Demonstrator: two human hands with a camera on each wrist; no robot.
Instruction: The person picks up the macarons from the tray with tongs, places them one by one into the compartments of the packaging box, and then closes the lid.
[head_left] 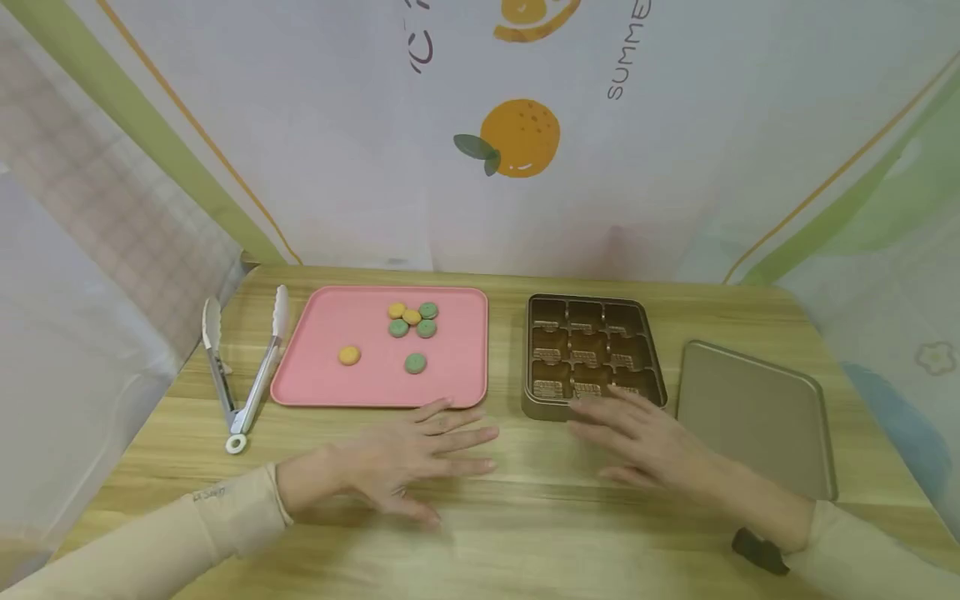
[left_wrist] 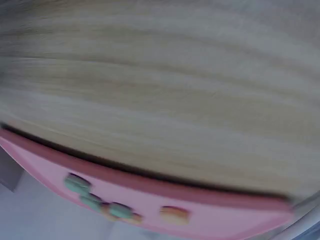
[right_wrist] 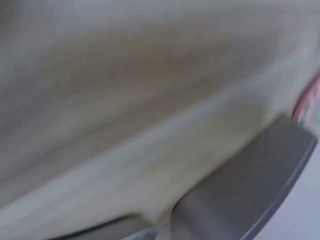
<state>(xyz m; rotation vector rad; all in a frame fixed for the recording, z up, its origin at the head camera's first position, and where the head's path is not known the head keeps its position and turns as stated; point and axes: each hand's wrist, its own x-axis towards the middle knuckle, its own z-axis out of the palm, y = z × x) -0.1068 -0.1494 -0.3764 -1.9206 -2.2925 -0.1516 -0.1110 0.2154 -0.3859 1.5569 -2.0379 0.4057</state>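
Observation:
My left hand hovers with spread, straight fingers in front of the pink tray, holding nothing. On that tray lie several small macarons, among them a single yellow macaron at the left and a green macaron nearer the front. Behind these, yellow and green ones cluster together. With fingers extended, my right hand is at the front edge of a square tin, its fingertips overlapping the rim in the head view. The tin's brown plastic insert has several bare compartments. Both wrist views are blurred and show no fingers.
Silver tongs with white tips lie spread at the tray's left. A flat gold-coloured lid rests right of the tin, beneath the right forearm's side. Behind the wooden table hangs a curtain with printed oranges.

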